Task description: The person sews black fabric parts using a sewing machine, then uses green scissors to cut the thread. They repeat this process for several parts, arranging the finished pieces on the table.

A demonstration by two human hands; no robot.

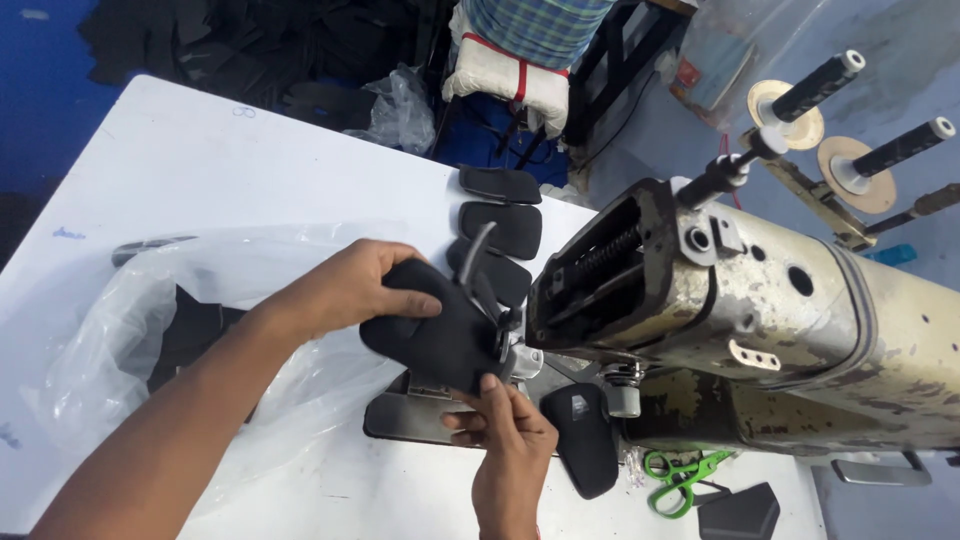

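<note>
My left hand grips the upper left edge of a black padded fabric piece and holds it against the needle area of a worn cream industrial sewing machine. My right hand pinches the piece's lower edge from below, close to the presser foot. The piece lies over the machine's metal bed plate.
Three similar black pads lie in a row on the white table behind the needle. Another black pad and green scissors lie at the front. A clear plastic bag holding black pieces sits at the left. Thread spools stand at the right.
</note>
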